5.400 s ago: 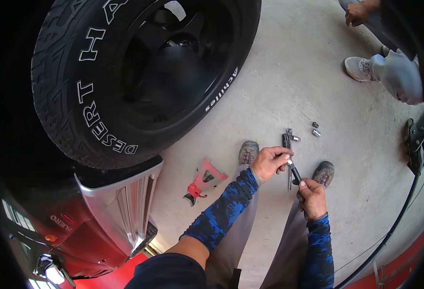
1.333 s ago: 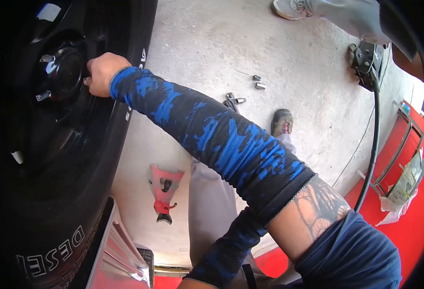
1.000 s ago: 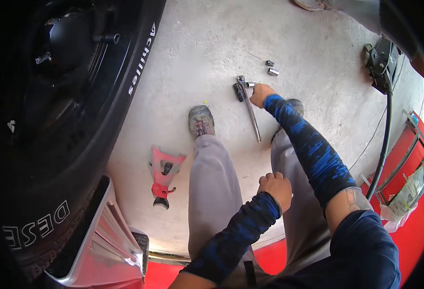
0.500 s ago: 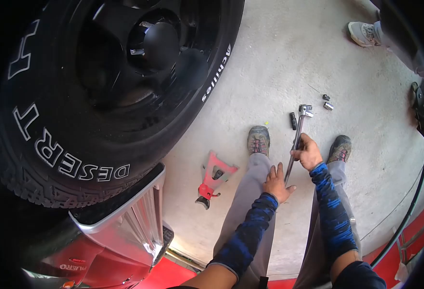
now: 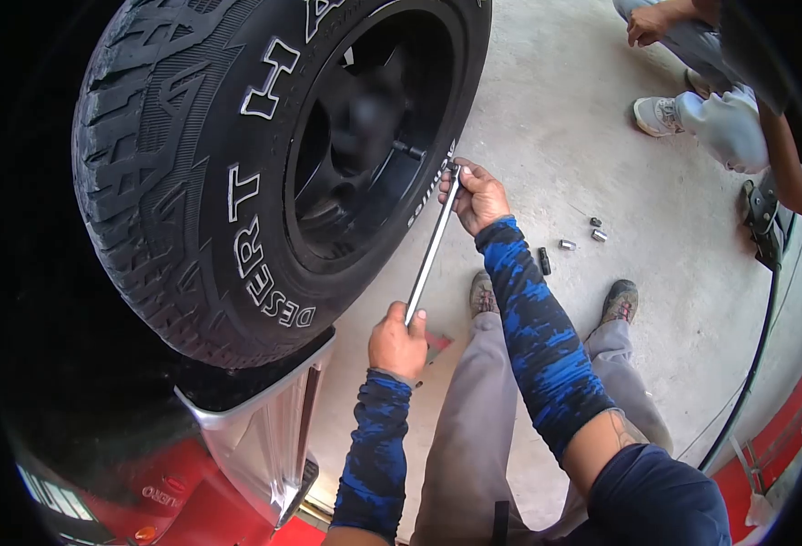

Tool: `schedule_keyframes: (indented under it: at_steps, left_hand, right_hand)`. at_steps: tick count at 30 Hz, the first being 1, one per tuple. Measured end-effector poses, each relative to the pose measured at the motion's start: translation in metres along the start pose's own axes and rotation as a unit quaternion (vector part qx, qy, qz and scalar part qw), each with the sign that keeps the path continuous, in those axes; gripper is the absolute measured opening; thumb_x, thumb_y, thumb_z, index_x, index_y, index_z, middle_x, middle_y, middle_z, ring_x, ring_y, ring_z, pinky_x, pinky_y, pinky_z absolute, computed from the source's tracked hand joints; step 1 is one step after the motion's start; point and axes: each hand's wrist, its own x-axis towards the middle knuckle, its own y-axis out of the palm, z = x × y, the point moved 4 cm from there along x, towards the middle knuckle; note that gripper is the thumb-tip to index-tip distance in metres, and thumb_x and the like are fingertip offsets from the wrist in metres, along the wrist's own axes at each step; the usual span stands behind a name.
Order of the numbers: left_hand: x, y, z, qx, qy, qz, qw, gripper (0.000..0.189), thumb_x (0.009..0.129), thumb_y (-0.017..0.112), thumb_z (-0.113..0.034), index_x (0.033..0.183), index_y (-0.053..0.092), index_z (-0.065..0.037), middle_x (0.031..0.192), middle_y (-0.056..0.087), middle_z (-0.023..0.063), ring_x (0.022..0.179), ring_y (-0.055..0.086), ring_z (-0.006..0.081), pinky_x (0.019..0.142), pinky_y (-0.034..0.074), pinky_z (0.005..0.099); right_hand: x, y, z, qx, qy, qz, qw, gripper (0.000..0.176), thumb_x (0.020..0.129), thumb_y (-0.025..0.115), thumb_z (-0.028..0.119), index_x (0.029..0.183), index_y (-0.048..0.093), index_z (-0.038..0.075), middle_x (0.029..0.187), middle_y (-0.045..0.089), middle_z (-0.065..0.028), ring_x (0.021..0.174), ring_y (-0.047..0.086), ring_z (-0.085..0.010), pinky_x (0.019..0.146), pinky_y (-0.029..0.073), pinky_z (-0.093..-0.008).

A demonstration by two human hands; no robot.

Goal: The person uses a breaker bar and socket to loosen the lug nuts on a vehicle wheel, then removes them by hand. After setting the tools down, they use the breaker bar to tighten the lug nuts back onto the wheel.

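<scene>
A long chrome breaker bar (image 5: 433, 250) slants up beside the large black tire (image 5: 223, 227). My left hand (image 5: 397, 344) is closed around its lower end, thumb along the shaft. My right hand (image 5: 476, 198) grips the bar's head end, fingers wrapped about it right at the tire's sidewall. Close by is the black wheel rim (image 5: 328, 218), deeply recessed, with a stud or bolt (image 5: 408, 150) showing inside; its center is blurred.
On the concrete floor lie a long black socket (image 5: 545, 261) and several short sockets (image 5: 598, 235). A red stand (image 5: 437, 346) is mostly hidden behind my left hand. Another person (image 5: 729, 127) crouches at upper right, near a black jack (image 5: 763, 223) and a dark hose (image 5: 765, 337).
Both hands have raised the breaker bar from near the floor and moved it left to the tire. A short chrome socket remains where its head was. My view has shifted toward the wheel.
</scene>
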Motion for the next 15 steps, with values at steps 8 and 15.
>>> schedule_keyframes:
  at_steps: [8,15]
  left_hand:
    - [0.01,-0.04,-0.013,0.119,0.027,-0.052,0.991,0.022,0.091,0.062,-0.022,0.098,0.056,-0.002,0.093,0.065,0.0217,0.085,0.064,0.0425,0.075,0.05,0.0516]
    - [0.004,-0.1,-0.049,0.139,0.021,0.027,0.99,0.021,0.089,0.062,-0.013,0.104,0.06,0.002,0.095,0.066,0.0264,0.091,0.063,0.0452,0.078,0.049,0.0506]
  right_hand:
    - [0.029,0.023,-0.037,0.197,-0.002,-0.022,0.98,0.029,0.103,0.042,0.019,0.125,0.047,0.001,0.092,0.057,-0.0129,0.074,0.052,-0.0221,0.073,0.048,-0.0411]
    - [0.035,0.02,-0.052,0.275,-0.006,-0.02,0.961,0.027,0.103,0.043,0.023,0.122,0.05,0.005,0.09,0.057,-0.0113,0.072,0.053,-0.0209,0.07,0.049,-0.0392]
